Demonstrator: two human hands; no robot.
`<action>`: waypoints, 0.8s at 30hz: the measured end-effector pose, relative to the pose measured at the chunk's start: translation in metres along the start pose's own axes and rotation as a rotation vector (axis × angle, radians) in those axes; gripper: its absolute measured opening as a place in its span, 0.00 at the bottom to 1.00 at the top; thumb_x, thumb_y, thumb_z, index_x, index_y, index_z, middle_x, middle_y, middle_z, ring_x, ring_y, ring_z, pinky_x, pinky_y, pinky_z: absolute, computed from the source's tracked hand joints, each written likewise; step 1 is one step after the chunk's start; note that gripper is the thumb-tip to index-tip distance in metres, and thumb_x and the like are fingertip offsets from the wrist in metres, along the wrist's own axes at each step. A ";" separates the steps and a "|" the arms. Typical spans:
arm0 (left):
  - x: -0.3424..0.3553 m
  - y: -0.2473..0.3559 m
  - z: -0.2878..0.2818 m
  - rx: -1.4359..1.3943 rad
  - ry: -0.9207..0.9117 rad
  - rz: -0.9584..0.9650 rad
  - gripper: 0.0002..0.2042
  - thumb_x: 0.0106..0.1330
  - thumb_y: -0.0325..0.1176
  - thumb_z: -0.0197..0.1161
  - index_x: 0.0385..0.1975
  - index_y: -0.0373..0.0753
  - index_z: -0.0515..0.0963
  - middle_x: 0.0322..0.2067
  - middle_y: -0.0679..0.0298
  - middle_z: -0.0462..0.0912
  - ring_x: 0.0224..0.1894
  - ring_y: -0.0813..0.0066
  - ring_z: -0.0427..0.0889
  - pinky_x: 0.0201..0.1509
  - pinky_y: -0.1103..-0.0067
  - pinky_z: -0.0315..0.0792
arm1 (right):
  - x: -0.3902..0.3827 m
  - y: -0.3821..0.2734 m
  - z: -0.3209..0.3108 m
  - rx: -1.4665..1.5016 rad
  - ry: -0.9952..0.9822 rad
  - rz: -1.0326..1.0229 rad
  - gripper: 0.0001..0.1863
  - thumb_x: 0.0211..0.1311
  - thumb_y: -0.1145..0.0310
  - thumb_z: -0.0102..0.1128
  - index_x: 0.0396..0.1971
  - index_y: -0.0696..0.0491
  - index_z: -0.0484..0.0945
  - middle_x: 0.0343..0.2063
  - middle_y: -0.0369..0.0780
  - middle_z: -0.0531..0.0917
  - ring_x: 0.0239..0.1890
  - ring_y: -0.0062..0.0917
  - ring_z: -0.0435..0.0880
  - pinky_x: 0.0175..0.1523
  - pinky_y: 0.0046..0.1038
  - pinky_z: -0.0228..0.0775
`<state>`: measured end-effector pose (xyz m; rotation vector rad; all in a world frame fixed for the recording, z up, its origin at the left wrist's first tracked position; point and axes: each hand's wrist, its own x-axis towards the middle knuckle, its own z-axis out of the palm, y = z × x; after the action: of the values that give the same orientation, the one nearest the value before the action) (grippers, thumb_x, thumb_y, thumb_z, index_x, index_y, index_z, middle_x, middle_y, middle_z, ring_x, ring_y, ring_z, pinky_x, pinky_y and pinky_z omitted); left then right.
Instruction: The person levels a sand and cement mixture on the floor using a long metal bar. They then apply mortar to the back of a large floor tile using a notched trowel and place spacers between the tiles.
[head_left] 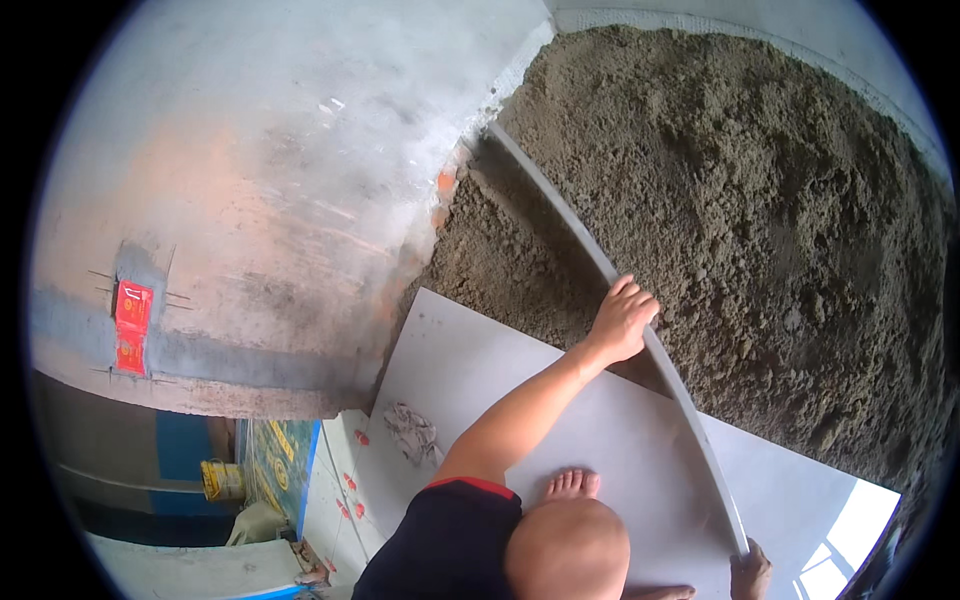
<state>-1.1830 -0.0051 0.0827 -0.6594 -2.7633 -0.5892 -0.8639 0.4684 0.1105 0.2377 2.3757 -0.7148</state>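
Observation:
A long grey straightedge [564,208] runs from the wall corner over the mortar bed and down above the large pale floor tile [470,350]. My left hand [622,320] is closed around it near its middle, fingers over the top edge. At its near end my right hand [750,573] grips it low in the picture, partly cut off by the edge. Damp grey-brown sand mortar [740,220] lies rough on the far side of the bar. Between bar and wall the mortar [500,250] sits lower, in shadow. My bare foot [572,484] rests on the tile.
A crumpled cloth [410,432] lies on the tile by the wall end. Red tile spacers [350,482] stand in joints on the left. A plastered wall [250,200] holds a red-covered socket box [132,325]. Beyond is a yellow bucket [222,480].

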 end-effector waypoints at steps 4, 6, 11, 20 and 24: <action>-0.035 -0.001 -0.007 0.024 -0.102 -0.109 0.08 0.46 0.19 0.57 0.26 0.38 0.71 0.30 0.58 0.75 0.43 0.56 0.74 0.64 0.62 0.62 | 0.005 -0.010 -0.004 -0.003 -0.038 -0.071 0.22 0.69 0.63 0.58 0.62 0.45 0.74 0.46 0.50 0.84 0.46 0.47 0.84 0.48 0.44 0.77; -0.056 0.010 -0.004 -0.026 -0.003 -0.112 0.08 0.45 0.19 0.58 0.23 0.39 0.68 0.28 0.60 0.73 0.39 0.57 0.73 0.56 0.64 0.62 | 0.005 -0.005 -0.010 -0.030 -0.048 -0.144 0.23 0.69 0.65 0.58 0.63 0.44 0.73 0.50 0.49 0.83 0.48 0.46 0.84 0.51 0.43 0.76; -0.074 0.038 -0.001 -0.001 -0.078 -0.128 0.10 0.44 0.20 0.57 0.27 0.40 0.70 0.31 0.61 0.71 0.42 0.59 0.71 0.55 0.66 0.62 | -0.003 0.034 -0.023 -0.093 -0.034 -0.193 0.24 0.67 0.70 0.59 0.63 0.46 0.73 0.54 0.48 0.81 0.53 0.45 0.81 0.56 0.40 0.76; -0.117 0.075 -0.006 -0.021 -0.130 -0.201 0.11 0.43 0.21 0.58 0.28 0.39 0.71 0.31 0.62 0.72 0.41 0.60 0.70 0.51 0.67 0.60 | -0.004 0.095 -0.026 -0.029 0.075 -0.280 0.21 0.68 0.75 0.58 0.61 0.51 0.75 0.53 0.48 0.83 0.53 0.42 0.82 0.55 0.38 0.76; -0.133 0.077 -0.010 -0.009 -0.109 -0.226 0.11 0.42 0.21 0.59 0.28 0.40 0.71 0.30 0.63 0.72 0.40 0.60 0.71 0.50 0.67 0.61 | -0.009 0.097 -0.022 -0.119 0.069 -0.290 0.21 0.68 0.74 0.58 0.60 0.51 0.75 0.53 0.48 0.82 0.53 0.42 0.83 0.55 0.38 0.77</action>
<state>-1.0297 0.0033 0.0746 -0.3937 -2.9628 -0.6284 -0.8363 0.5619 0.0885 -0.1382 2.5379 -0.7017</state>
